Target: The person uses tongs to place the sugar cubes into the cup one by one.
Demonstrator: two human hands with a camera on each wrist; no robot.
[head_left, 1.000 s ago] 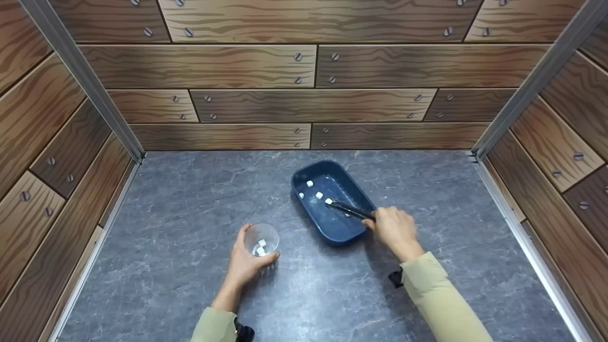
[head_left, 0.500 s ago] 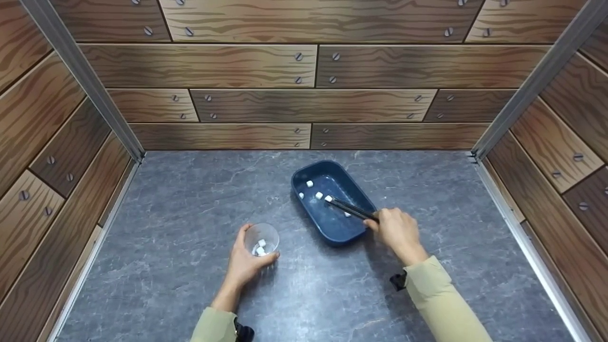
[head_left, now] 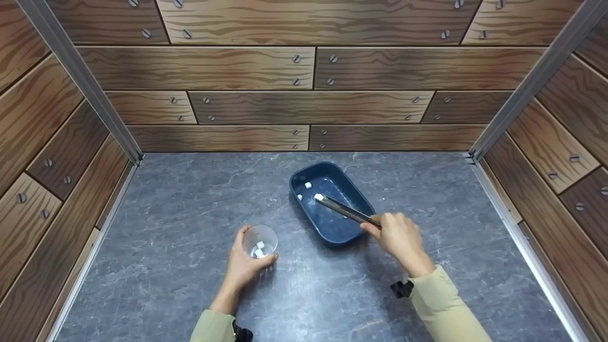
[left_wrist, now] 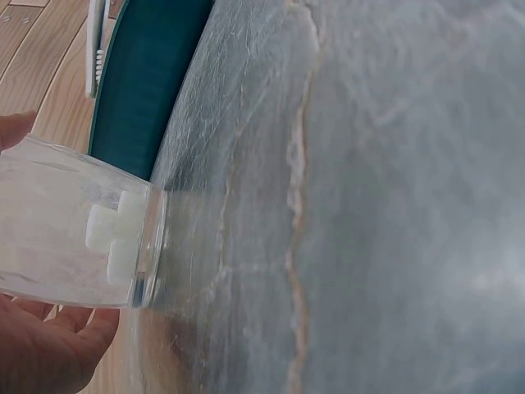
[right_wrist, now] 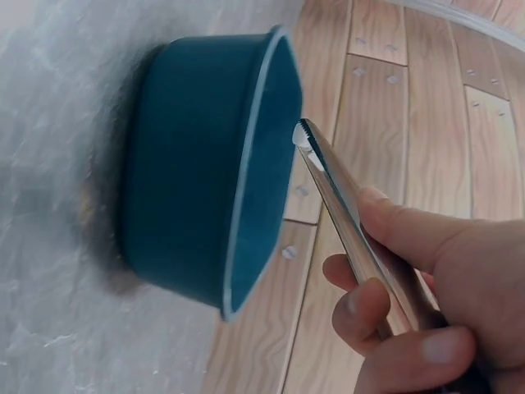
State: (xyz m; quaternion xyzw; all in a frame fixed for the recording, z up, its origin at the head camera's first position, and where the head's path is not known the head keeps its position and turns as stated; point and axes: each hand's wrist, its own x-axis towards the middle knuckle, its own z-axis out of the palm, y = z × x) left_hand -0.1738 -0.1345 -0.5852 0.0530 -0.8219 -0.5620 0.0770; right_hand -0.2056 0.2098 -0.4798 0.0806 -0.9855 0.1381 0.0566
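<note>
My left hand (head_left: 241, 263) holds a clear cup (head_left: 267, 233) upright, thumb on one side and fingers on the other. Three white cubes (left_wrist: 101, 227) rest at its bottom in the left wrist view. My right hand (head_left: 400, 240) grips metal tongs (head_left: 349, 212) that reach over a dark blue rectangular tray (head_left: 336, 241). Between the tongs' tips is a white cube (right_wrist: 302, 135), level with or above the tray's rim in the right wrist view. More white cubes (head_left: 308, 185) lie in the tray; the tongs partly cover one.
The tray and cup stand on a grey marbled surface (head_left: 190, 204), the tray farther back and to the right. Wood-patterned panels (head_left: 256, 107) enclose it at the back and both sides, with metal posts (head_left: 536, 71) at the corners.
The tongs' tips, with the cube, have shifted left and now overlap another cube in the tray. My right hand has drawn slightly toward me. The left hand and cup stay in place.
</note>
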